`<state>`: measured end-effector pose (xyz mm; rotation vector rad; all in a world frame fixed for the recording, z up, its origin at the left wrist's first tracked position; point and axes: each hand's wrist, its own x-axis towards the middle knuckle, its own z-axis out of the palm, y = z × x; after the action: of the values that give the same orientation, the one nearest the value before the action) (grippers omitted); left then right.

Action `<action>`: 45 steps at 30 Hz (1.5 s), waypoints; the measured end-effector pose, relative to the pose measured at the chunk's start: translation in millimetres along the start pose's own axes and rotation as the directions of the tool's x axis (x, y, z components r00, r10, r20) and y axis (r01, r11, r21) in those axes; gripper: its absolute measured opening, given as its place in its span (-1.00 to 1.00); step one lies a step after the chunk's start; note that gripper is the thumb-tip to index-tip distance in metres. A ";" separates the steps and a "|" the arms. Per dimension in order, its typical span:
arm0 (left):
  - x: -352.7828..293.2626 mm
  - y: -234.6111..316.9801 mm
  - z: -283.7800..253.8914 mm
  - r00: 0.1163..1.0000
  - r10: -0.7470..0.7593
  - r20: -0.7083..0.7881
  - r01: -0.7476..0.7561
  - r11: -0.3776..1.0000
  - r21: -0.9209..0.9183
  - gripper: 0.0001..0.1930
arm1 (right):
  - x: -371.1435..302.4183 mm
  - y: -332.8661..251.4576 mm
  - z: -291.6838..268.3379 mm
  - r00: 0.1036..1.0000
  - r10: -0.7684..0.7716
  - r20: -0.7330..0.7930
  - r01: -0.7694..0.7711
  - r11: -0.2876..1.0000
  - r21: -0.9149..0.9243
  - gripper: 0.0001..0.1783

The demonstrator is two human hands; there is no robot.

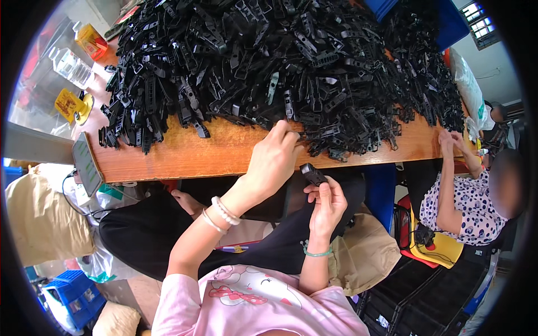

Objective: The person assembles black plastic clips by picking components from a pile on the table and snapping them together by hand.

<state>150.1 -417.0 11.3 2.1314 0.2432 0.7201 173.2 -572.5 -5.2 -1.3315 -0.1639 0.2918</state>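
Note:
A great heap of black plastic clip-like parts covers most of the wooden table. My left hand, with pale bracelets at the wrist, reaches to the heap's near edge. Its fingers are pinched together on a slim black part there, mostly hidden by the fingertips. Below the table's front edge, over my lap, my right hand grips a small black plastic piece between thumb and fingers. That piece is tilted, its upper end pointing toward the table. A green bangle circles my right wrist.
At the table's far left stand a clear bottle, a bottle of orange-red drink and a yellow object. Another person sits at the right, hands at the table edge. Blue crates lie lower left.

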 end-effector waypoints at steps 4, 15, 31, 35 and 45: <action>9.7 -10.0 4.8 0.993 0.114 -0.008 -0.105 0.935 0.340 -0.91 | 2.2 -0.3 -6.7 0.999 0.022 0.031 -0.023 1.000 0.017 -0.76; -45.8 -9.9 -62.9 0.990 -0.086 -0.114 0.119 0.936 0.331 -0.75 | 4.7 2.8 14.1 0.952 0.049 0.302 -0.042 0.999 -0.031 -0.77; -9.6 -73.1 -128.8 0.843 -0.089 -0.531 0.419 0.728 0.543 -0.81 | -15.8 19.0 65.4 0.848 0.187 0.496 -0.143 0.982 -0.127 -0.80; -34.2 -51.7 -129.0 0.814 -0.156 -0.559 0.474 0.736 0.483 -0.86 | -12.5 20.2 64.1 0.855 0.185 0.484 -0.142 0.982 -0.123 -0.80; -99.3 -2.6 -129.5 0.955 -0.273 -0.112 0.257 0.956 -0.140 -0.86 | -7.6 9.5 78.1 0.731 -0.019 0.682 -0.107 0.984 0.142 -0.81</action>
<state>-4.9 -369.5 29.9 1.8891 0.5316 0.6969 142.7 -500.2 4.1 -0.9989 -0.7174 0.8225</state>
